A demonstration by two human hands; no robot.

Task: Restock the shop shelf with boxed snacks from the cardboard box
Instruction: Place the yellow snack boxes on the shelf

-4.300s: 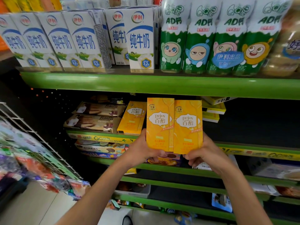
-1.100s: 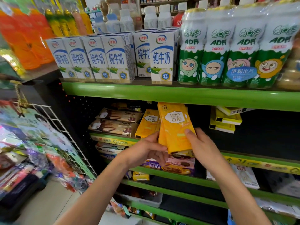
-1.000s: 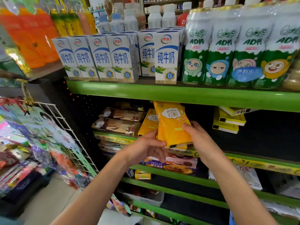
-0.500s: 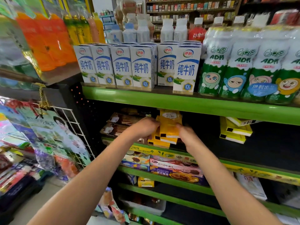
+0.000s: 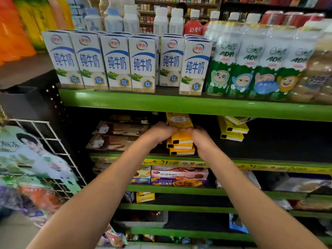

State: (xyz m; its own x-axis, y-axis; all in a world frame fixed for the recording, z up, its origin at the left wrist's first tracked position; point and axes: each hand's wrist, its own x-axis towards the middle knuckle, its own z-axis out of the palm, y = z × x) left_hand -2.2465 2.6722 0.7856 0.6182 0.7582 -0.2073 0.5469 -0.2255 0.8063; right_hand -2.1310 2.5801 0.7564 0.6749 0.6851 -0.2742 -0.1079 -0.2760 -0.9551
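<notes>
Snack boxes: I am seeing a stack of flat yellow boxes (image 5: 181, 146) lying on the green shelf (image 5: 269, 163) under the milk shelf, their white-and-black end flaps facing me.
Top box: I am looking at one more yellow box (image 5: 179, 120) tilting up on the stack, with a pale oval label; the print is blurring, and I can only guess at "Pejoy".
Left hand: my left hand (image 5: 158, 132) is curling its fingers onto the left side of the top box.
Right hand: my right hand (image 5: 198, 136) is curling in at the right side of the same box; both hands are gripping it.
Neighbours: brown biscuit packs (image 5: 116, 136) are lying just left of the stack, more yellow boxes (image 5: 232, 129) well to the right.
Writing above: white milk cartons (image 5: 116, 62) are showing "纯牛奶" and "3.2"; green bottles (image 5: 251, 69) are reading "QQ星 AD钙".
Writing below: a purple box (image 5: 177, 182) is reading "SAUCECORE COOKIES".
</notes>
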